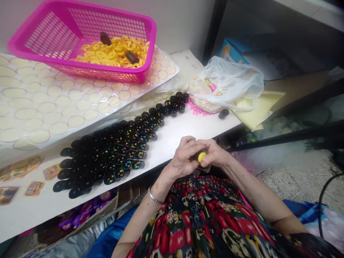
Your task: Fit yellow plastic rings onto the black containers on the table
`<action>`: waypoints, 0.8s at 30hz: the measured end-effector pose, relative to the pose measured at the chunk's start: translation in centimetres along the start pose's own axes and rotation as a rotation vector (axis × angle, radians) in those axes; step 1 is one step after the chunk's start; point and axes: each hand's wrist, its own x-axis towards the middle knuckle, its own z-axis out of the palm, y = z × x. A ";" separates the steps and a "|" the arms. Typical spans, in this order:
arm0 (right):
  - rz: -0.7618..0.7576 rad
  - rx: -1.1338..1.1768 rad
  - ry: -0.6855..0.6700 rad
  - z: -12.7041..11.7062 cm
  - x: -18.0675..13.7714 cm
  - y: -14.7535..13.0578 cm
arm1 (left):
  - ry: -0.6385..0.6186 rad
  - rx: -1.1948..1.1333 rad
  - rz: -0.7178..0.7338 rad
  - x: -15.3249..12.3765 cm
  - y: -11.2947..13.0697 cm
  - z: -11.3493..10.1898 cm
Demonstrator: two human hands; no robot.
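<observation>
Close in front of my body, past the table's edge, both hands meet around a small yellow round piece (201, 156). My right hand (217, 152) is closed, with its thumb against the piece. Curled in from the other side, my left hand (185, 156) has its thumb and fingers closed about it. Whatever sits behind the yellow piece is dark and mostly hidden by my fingers. Across the table lie rows of small black cups (115, 150), several with coloured bits inside. A single black cup (223, 114) lies apart on the right.
A pink basket (146, 73) of yellow rings (115, 50) and dark cylinders stands at the back on sheets of round stickers (63, 127). A white plastic bag (233, 79) lies near pink beads (197, 108). Picture cards (34, 188) lie left; purple items (84, 211) sit below the table.
</observation>
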 end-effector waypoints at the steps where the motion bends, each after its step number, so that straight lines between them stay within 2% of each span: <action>1: -0.005 0.016 -0.004 0.1 -0.1 0.0 | 0.015 0.008 0.017 -0.1 -0.1 0.0; 5: -0.032 0.103 0.007 0.4 -0.3 0.3 | 0.073 0.069 0.061 -0.2 -0.2 0.2; 9: -0.050 0.162 0.011 0.5 -0.4 1.2 | 0.057 0.168 -0.015 -0.3 0.2 -0.2; 13: -0.210 0.095 0.204 0.8 -0.7 2.2 | -0.020 0.252 -0.138 -0.7 0.6 -0.5; 16: -0.351 -0.035 0.331 1.1 -1.3 2.3 | -0.031 0.147 -0.187 -0.9 0.7 -0.6; 19: -0.442 -0.155 0.375 1.4 -1.9 1.8 | 0.022 -0.029 -0.215 -0.9 0.8 -0.8; 22: -0.456 -0.197 0.386 1.5 -2.2 1.4 | 0.091 -0.125 -0.171 -0.7 1.1 -1.3; 24: -0.410 -0.132 0.373 1.6 -2.2 1.5 | 0.121 -0.117 -0.131 -0.7 1.3 -1.7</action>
